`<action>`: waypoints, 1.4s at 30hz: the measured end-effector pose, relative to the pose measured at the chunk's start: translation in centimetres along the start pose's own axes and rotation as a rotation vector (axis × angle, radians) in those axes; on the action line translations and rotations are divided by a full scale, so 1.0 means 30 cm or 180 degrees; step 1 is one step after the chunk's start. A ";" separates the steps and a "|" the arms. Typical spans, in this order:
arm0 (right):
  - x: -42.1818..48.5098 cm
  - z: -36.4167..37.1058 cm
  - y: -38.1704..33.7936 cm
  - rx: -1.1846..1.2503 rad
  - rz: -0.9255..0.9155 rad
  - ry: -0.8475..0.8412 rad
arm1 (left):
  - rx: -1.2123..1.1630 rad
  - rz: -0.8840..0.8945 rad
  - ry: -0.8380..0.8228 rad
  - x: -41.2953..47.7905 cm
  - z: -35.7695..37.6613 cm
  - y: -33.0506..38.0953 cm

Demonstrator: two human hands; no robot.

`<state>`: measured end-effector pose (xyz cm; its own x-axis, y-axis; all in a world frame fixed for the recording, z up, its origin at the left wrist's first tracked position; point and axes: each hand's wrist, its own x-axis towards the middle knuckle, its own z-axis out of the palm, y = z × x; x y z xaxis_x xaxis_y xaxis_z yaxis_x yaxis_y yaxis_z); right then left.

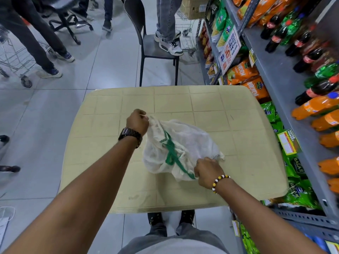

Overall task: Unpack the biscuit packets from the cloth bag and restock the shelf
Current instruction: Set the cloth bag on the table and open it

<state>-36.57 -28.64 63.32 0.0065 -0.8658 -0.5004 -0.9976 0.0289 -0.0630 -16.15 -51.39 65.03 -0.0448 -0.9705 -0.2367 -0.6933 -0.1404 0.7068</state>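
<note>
Cloth bag (180, 145) lay on beige table (113, 107); left hand (137, 121) and right hand (208, 171) clenched on its edges; tiled floor (55, 110), stocked shelf (278, 74) at right

Cloth bag (185, 143) white, green straps; tabletop (229, 114) beige, grid-lined; shelf (278, 74) grey; floor (45, 107) pale grey tiles.
</note>
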 end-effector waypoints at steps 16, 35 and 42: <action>0.140 -0.032 -0.038 0.2547 0.0426 0.0905 | 0.0310 0.0683 -0.0591 -0.190 0.144 -0.177; -0.009 -0.089 0.437 0.1720 0.1376 0.1968 | -0.1559 -0.1459 0.0212 0.014 -0.085 -0.189; 0.056 -0.098 0.380 0.0870 0.1477 -0.0011 | 0.0979 0.1565 0.0807 -0.143 -0.042 -0.126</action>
<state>-48.13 -31.23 64.31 -0.4299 -0.7296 -0.5319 -0.8414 0.5374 -0.0570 -12.42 -46.93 64.22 -0.2651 -0.9288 0.2588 -0.8118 0.3599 0.4599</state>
